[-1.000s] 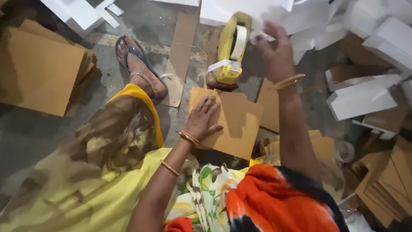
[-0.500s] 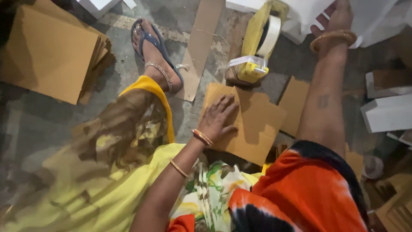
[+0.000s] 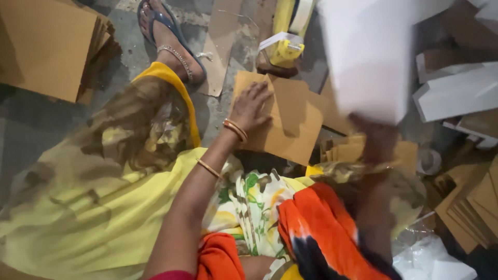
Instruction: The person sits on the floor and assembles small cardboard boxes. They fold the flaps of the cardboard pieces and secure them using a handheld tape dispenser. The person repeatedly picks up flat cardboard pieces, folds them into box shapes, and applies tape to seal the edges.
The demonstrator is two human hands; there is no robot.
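My left hand (image 3: 252,106) lies flat, fingers spread, on a brown cardboard sheet (image 3: 293,122) on the floor in front of my lap. My right hand (image 3: 376,137) is blurred with motion and grips the lower edge of a large white flat sheet (image 3: 371,57), held up in the air at the upper right. A yellow tape dispenser (image 3: 285,41) stands just beyond the brown sheet.
My sandalled foot (image 3: 171,41) stretches out at the upper left beside a narrow cardboard strip (image 3: 223,46). A stack of brown cardboard (image 3: 49,46) lies far left. White folded boxes (image 3: 459,93) lie at the right, brown pieces (image 3: 469,207) at the lower right.
My right hand reached to the white pile at the top right and has pulled a white sheet back toward me. My left hand stays pressed on the brown cardboard.
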